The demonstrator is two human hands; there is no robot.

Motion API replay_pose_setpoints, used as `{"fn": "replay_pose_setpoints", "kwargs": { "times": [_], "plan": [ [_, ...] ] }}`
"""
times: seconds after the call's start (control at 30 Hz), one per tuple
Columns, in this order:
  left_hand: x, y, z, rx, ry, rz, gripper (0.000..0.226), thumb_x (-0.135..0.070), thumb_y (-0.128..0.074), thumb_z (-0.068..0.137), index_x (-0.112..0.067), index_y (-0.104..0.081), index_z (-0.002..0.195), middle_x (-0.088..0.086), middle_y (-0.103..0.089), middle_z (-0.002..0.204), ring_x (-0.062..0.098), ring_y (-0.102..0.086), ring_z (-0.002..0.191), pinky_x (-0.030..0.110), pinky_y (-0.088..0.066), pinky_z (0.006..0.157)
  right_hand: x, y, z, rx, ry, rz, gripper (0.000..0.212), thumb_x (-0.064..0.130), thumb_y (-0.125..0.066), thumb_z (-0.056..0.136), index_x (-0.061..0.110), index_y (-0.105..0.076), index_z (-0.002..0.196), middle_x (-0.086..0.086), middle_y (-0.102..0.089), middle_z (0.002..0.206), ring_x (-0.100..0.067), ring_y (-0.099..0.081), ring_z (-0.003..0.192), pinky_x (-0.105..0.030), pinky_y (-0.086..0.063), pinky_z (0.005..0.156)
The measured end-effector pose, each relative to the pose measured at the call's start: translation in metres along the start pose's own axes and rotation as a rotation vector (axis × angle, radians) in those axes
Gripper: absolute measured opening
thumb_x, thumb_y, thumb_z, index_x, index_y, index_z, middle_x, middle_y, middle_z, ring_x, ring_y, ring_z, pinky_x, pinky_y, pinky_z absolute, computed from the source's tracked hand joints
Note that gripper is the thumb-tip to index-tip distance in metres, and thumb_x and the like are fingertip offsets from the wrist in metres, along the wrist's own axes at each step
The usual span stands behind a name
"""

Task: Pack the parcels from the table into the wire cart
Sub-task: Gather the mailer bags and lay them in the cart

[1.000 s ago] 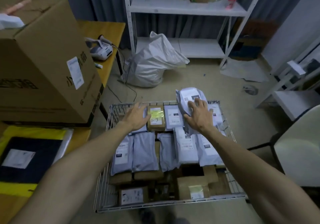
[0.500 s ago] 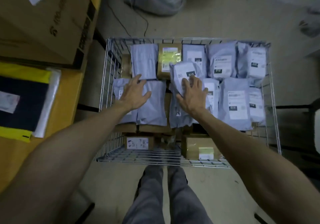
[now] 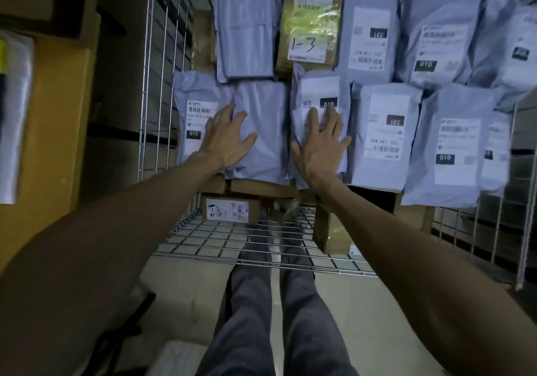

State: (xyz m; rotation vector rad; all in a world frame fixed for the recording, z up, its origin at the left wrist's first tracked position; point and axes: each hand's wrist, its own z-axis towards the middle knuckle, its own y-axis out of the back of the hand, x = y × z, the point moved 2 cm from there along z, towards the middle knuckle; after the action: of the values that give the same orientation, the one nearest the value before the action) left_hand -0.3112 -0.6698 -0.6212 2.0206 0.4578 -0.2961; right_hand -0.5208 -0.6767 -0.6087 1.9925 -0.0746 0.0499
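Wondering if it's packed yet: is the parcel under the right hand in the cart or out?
In. The parcel lies on other parcels inside the wire cart, right hand flat on it.

Grey trousers point(image 3: 250, 317) (btm ctr), pale floor point(image 3: 348, 332)

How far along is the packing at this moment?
Done: grey mailers and brown boxes already fill most of the wire cart. In hand: the left hand and right hand lie flat on near-row mailers, the right on the 010 mailer. Left: a wrapped parcel lies on the table at left.
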Motion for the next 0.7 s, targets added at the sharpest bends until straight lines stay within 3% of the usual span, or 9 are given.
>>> {"fn": "replay_pose_setpoints", "kwargs": {
  "times": [0.23,0.33,0.47,0.7],
  "plan": [
    [0.010,-0.006,-0.005,0.034,-0.007,0.004,0.059,-0.043,-0.052,0.098,-0.010,-0.040,0.145,0.020,-0.021,0.159,0.036,-0.022,0.146,0.049,-0.020,0.119,0.000,-0.017,0.005,0.082,-0.008,-0.040,0.073,0.051,-0.039,0.100,0.019,-0.005,0.157,-0.016,0.001,0.164,-0.036,-0.004,0.151,-0.064,-0.022,0.111],
    [0.007,0.005,-0.013,0.037,0.008,0.010,0.058,-0.041,-0.052,0.098,-0.012,-0.039,0.146,0.019,-0.018,0.160,0.034,-0.019,0.147,0.048,-0.018,0.120,-0.001,-0.004,0.000,0.095,0.006,-0.035,0.070,0.053,-0.032,0.101,0.017,-0.010,0.157,-0.016,-0.003,0.164,-0.036,-0.007,0.150,-0.062,-0.024,0.111],
    [-0.008,0.036,-0.027,0.022,-0.029,0.034,0.057,-0.041,-0.052,0.099,-0.016,-0.038,0.148,0.015,-0.014,0.162,0.032,-0.014,0.149,0.049,-0.013,0.121,0.002,0.027,-0.013,0.110,-0.016,0.002,0.066,0.052,-0.035,0.100,0.014,-0.022,0.152,-0.020,-0.023,0.156,-0.041,-0.031,0.137,-0.056,-0.034,0.107],
    [-0.037,0.106,-0.055,-0.050,-0.111,0.057,0.057,-0.041,-0.052,0.098,-0.015,-0.041,0.148,0.015,-0.018,0.162,0.033,-0.019,0.147,0.052,-0.016,0.119,0.010,0.093,-0.042,0.183,0.120,0.011,0.063,0.042,-0.041,0.101,0.014,-0.021,0.154,-0.015,-0.018,0.160,-0.034,-0.022,0.145,-0.057,-0.026,0.113]
  ]
}}
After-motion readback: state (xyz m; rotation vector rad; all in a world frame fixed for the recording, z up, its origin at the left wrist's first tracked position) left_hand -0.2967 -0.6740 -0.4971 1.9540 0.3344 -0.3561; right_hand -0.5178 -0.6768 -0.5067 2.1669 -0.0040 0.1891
